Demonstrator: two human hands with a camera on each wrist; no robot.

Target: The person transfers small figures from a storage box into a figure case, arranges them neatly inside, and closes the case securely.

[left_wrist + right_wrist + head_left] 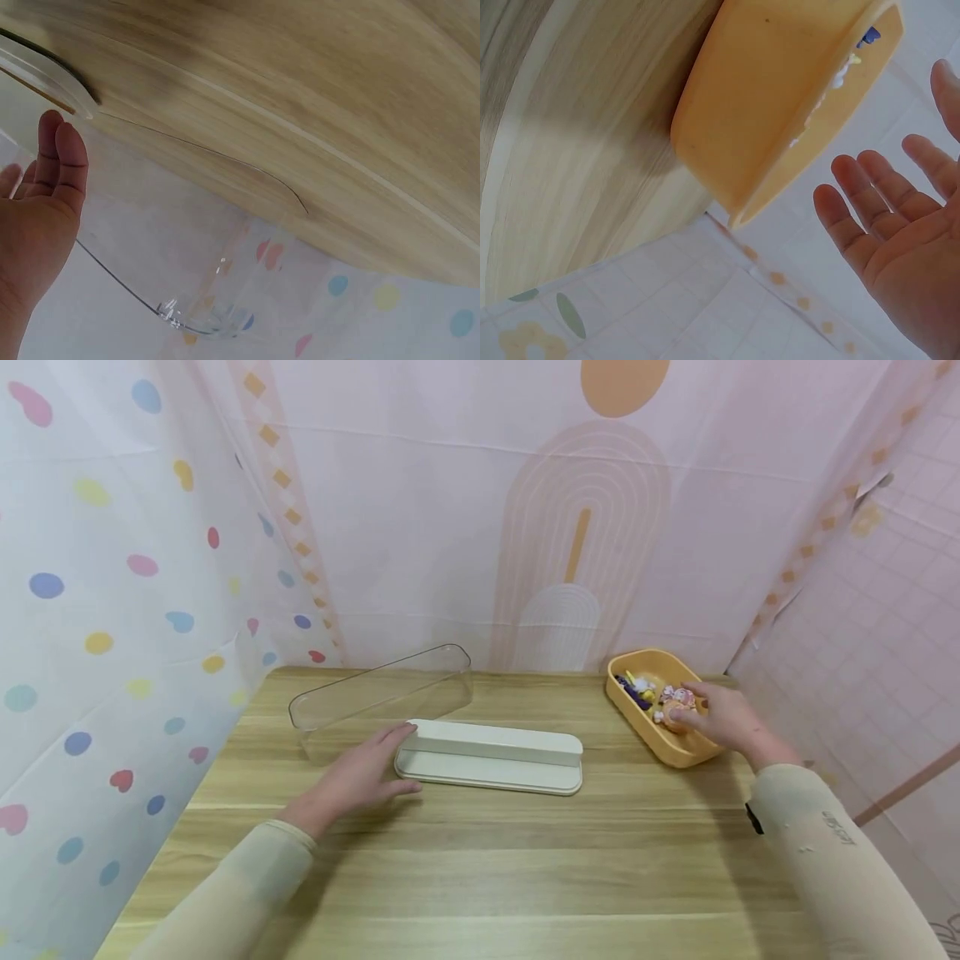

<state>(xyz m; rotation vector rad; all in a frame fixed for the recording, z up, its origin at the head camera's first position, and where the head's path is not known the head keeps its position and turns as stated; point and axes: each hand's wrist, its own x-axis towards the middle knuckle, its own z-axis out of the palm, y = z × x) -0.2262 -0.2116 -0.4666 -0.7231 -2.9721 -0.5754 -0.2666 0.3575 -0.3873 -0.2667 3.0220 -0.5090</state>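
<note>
A cream base (pixel 487 768) with a raised step along its back lies on the table. My left hand (pixel 360 772) is at its left end, fingertips right by the edge and thumb spread toward the front. In the left wrist view that hand (pixel 45 202) has loosely extended fingers. My right hand (pixel 723 718) hovers over the right side of an orange bin (pixel 671 753) holding several small figures (pixel 678 702), some white and pink, some purple and yellow. The right wrist view shows that hand (pixel 907 232) with spread fingers and nothing gripped, beside the bin's rim.
Behind my left hand stands a long clear plastic cover (pixel 382 697) with rounded ends and a dark rim. The wood-grain table (pixel 480 877) meets a patterned curtain (pixel 420 527) at the back, with more printed cloth on both sides.
</note>
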